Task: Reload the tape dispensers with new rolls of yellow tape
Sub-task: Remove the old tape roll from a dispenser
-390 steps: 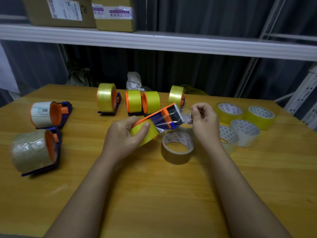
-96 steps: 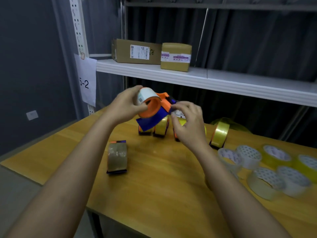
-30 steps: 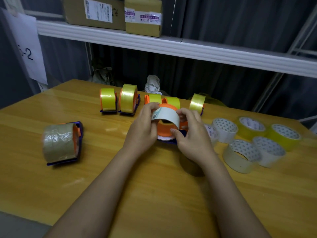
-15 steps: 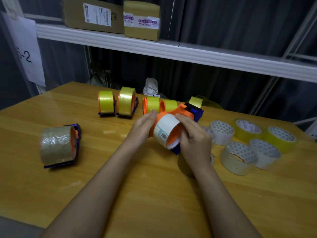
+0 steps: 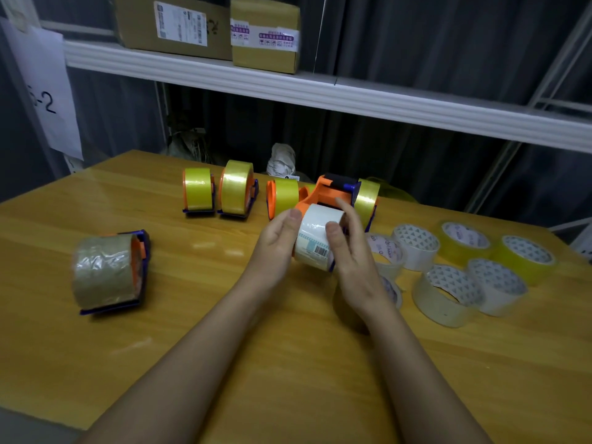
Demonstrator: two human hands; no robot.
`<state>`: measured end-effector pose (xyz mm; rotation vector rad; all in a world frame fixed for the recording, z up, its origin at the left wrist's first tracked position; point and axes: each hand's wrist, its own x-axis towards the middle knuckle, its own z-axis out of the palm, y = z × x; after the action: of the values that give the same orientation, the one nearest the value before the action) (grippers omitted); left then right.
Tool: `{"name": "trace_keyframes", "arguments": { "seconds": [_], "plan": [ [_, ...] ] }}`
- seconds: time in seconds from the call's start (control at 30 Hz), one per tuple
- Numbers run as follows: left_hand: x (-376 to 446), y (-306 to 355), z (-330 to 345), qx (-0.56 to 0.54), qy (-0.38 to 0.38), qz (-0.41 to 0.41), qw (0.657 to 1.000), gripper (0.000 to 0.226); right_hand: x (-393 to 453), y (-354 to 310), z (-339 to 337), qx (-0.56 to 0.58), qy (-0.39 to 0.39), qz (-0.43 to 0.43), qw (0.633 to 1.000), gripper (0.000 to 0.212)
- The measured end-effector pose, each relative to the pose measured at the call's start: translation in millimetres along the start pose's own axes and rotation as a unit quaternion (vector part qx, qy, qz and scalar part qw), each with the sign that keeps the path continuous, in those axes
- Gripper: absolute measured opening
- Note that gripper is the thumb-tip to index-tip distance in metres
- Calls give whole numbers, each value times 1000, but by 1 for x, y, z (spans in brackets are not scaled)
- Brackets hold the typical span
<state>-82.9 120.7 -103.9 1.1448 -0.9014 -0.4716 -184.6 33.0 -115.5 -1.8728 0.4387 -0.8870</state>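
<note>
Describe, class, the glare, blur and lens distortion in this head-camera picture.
Head view: ceiling light glares off the glossy table; wide-angle lens bows the shelf; the loose rolls at right look slightly soft; hands stay fairly sharp.

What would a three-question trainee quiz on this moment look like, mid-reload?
1. True or false: the white labelled roll in the held orange dispenser is yellow tape.
2. Which hand has its thumb on that roll's face: A left hand, B right hand?
3. Fill in: the brown-taped dispenser lies on the wooden table, on the person's ____ side.

Key: 1 false; 2 B; 3 left.
</note>
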Motion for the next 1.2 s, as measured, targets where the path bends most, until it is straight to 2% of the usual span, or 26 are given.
{"name": "trace_keyframes", "arguments": {
  "seconds": [0.13, 0.2, 0.33, 0.43, 0.5, 0.63, 0.73, 0.9, 1.03, 1.2],
  "plan": [
    [-3, -5, 6, 11, -17, 43, 999, 22, -2, -4, 1, -7, -23, -4, 1000, 75],
    [-5, -7, 8, 12, -41, 45, 998, 21, -3, -6, 2, 4, -2, -11, 1000, 66],
    [-5, -7, 10, -57, -66, -50, 995, 28, -4, -4, 3, 13, 27, -12, 999, 50],
    [-6, -5, 14, -36, -21, -104, 994, 41, -5, -1, 5, -8, 6, -24, 1000, 45],
    [-6, -6, 17, -2, 19, -86, 996, 44, -5, -1, 7, -20, 5, -29, 999, 48],
    [-8, -7, 17, 66, 44, -13, 997, 53, -4, 0, 8, -35, 22, -39, 998, 49],
    [-10, -4, 18, 79, 65, 6, 995, 48, -4, -3, 9, -23, 20, -44, 999, 49],
    [-12, 3, 18, 80, 76, 12, 994, 46, -5, -6, 11, -7, 19, -55, 998, 42],
    [-10, 7, 16, 71, 66, 11, 995, 47, -4, -10, 13, 0, 21, -70, 997, 47],
    [-9, 11, 14, 47, 57, 4, 997, 43, -4, -8, 12, -66, 58, -103, 991, 51]
  ]
}}
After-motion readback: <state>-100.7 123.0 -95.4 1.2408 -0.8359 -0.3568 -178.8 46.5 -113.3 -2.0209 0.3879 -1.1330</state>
